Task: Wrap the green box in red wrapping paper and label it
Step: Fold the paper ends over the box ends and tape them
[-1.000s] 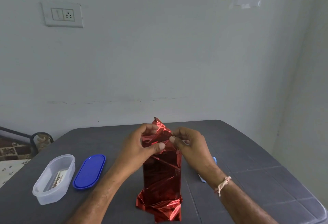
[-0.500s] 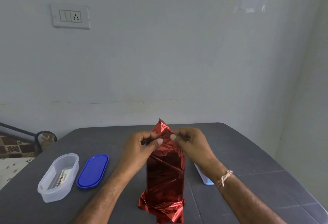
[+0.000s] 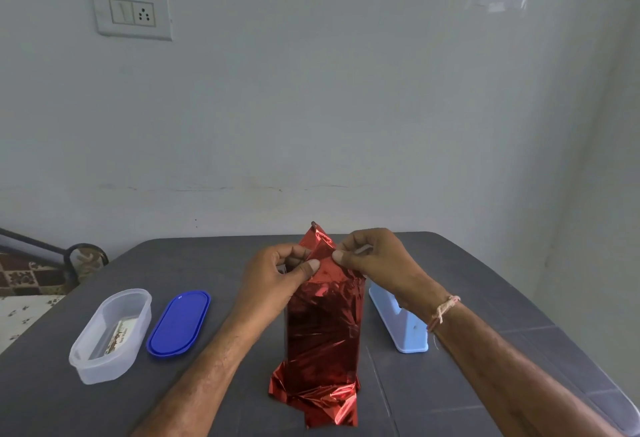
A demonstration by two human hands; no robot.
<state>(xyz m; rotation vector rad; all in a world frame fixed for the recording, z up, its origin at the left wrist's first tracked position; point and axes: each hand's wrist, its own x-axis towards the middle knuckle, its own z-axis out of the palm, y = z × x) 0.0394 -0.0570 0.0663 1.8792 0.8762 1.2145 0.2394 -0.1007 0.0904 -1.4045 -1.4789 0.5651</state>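
A tall box stands upright in the middle of the grey table (image 3: 194, 263), fully covered in shiny red wrapping paper (image 3: 323, 329); no green shows. Loose crumpled paper spreads at its base, and a folded peak of paper sticks up at the top. My left hand (image 3: 277, 274) pinches the top paper from the left, thumb pressed on it. My right hand (image 3: 375, 260) pinches the same fold from the right. The thumbs nearly meet on the fold.
A clear oval container (image 3: 110, 334) with a printed card inside sits at the left, its blue lid (image 3: 178, 322) lying beside it. A light blue tape dispenser (image 3: 398, 322) stands just right of the box, behind my right wrist. The wall is close behind the table.
Both hands stay pinched on the top fold, pressing it flatter. The view has shifted, so the light blue tape dispenser shows more fully beside my right wrist.
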